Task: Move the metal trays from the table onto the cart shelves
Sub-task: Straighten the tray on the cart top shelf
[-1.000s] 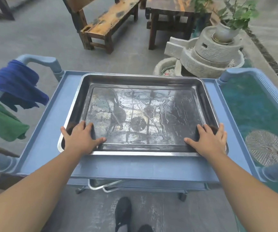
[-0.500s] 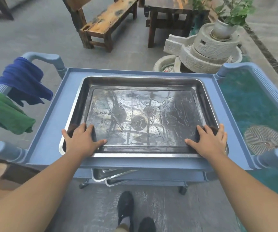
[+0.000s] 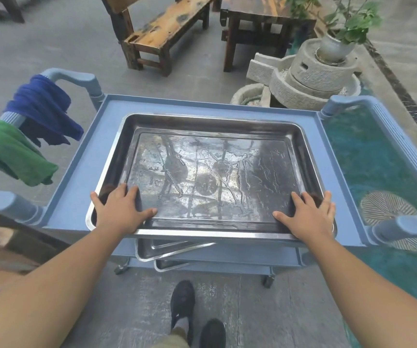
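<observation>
Tray (image 3: 210,172), metal: drawn nearer the cart's (image 3: 76,172) front edge than a second ago, near rim overhanging the top shelf; left hand (image 3: 119,209) and right hand (image 3: 308,214) grasping its near corners; likely stiff, light, wet-slick, best held by the rolled rim.

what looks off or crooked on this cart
The trays on the lower shelf sit skewed, corners poking past the front edge. The top tray lies square but overhangs the near edge, with the left hand and right hand gripping it.
</observation>
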